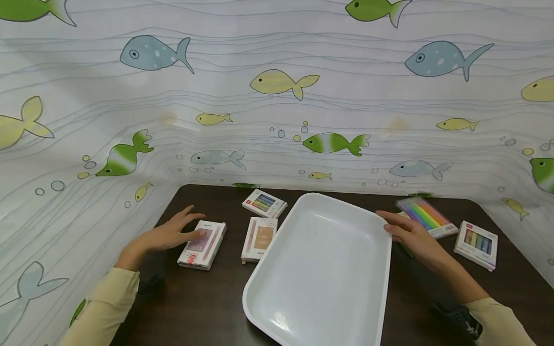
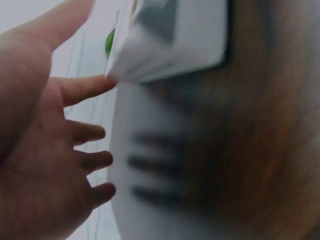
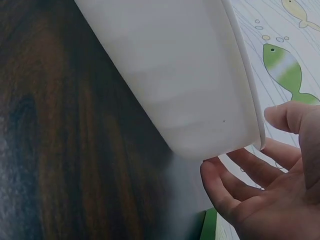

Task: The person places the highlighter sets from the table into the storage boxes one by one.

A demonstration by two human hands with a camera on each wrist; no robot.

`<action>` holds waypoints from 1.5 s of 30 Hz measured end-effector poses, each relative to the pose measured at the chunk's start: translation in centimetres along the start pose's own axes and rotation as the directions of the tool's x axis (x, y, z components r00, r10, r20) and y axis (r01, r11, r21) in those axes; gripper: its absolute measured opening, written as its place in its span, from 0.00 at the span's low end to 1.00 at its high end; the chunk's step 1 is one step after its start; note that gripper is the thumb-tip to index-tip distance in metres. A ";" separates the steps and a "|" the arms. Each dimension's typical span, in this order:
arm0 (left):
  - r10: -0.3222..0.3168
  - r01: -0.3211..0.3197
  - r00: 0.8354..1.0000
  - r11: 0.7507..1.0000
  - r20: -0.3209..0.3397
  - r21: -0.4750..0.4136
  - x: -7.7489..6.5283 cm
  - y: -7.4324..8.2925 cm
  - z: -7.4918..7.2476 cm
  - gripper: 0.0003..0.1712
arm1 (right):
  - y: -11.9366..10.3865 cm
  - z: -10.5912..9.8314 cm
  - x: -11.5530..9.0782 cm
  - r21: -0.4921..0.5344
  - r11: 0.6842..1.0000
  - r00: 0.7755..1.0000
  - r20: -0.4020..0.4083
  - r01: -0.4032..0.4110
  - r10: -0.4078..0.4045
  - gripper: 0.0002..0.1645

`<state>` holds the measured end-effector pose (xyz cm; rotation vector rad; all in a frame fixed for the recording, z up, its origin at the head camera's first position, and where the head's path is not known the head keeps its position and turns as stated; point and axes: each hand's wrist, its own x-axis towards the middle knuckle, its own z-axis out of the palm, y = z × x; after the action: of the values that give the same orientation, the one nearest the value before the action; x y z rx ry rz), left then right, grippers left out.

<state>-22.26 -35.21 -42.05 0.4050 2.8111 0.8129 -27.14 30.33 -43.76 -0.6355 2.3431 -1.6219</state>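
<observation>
My left hand [image 1: 166, 234] is at a white and pink box [image 1: 202, 245] with a red sticker, on the left of the dark table. In the head view its thumb lies over the box top, and its other fingers reach past the far edge. The left wrist view shows the index fingertip at a corner of the box [image 2: 195, 40], the other fingers spread. My right hand [image 1: 411, 238] touches the far right corner of a large white tray [image 1: 320, 269]. Loosely bent fingers meet the tray's outer wall [image 3: 190, 85] in the right wrist view; the thumb is beside the rim.
Left of the tray lie a box with an orange panel [image 1: 259, 240] and a box with a multicoloured front [image 1: 264, 203]. Behind my right hand lies a rainbow-striped pack [image 1: 426, 216], with another white box [image 1: 476, 244] farther right. A fish-print curtain [image 1: 277, 105] surrounds the table.
</observation>
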 end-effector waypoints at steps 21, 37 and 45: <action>0.007 -0.005 0.998 1.000 0.069 -0.018 -0.1 -0.4 -0.6 0.53 | -0.4 0.6 0.2 0.061 0.998 0.999 -0.026 -0.025 0.026 0.31; 0.053 -0.008 0.990 0.947 0.133 -0.322 -0.3 2.0 -1.0 0.50 | 0.5 0.7 0.1 0.054 0.998 0.999 -0.030 -0.019 0.021 0.30; 0.038 0.063 0.982 0.854 0.183 -0.516 -0.3 1.8 -1.2 0.48 | 0.3 0.6 0.2 0.066 0.997 0.999 -0.028 -0.026 0.028 0.33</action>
<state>-21.86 -34.40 -40.06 0.3462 2.2879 1.3985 -27.16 29.79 -44.22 -0.5685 2.2975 -1.6998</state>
